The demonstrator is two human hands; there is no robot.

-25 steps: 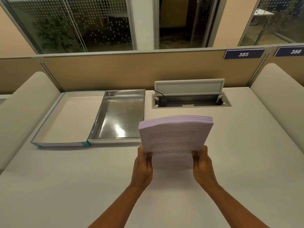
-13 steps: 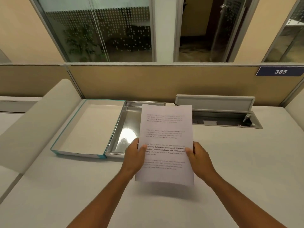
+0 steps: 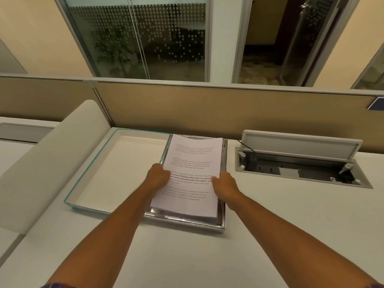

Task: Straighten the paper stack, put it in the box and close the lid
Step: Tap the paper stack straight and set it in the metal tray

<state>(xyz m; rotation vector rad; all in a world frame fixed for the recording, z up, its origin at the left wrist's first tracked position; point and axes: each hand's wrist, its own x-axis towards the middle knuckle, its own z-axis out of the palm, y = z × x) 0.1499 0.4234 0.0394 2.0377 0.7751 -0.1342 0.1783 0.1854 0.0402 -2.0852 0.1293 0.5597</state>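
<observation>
Both arms extended. Left hand (image 3: 159, 177) and right hand (image 3: 225, 185) grip the paper stack (image 3: 190, 175) by its side edges, over the metal box (image 3: 222, 221). Lid (image 3: 99, 169) lies open, touching the box's left side.

I saw bare desk (image 3: 270, 235) open rightward; the lid (image 3: 124, 169) crowded the box (image 3: 223, 204) on the left.

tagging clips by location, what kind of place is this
Most likely an open-plan office workstation: a tan partition panel backs the white desk, which has a flip-up power and cable hatch, with glass walls behind.
</observation>
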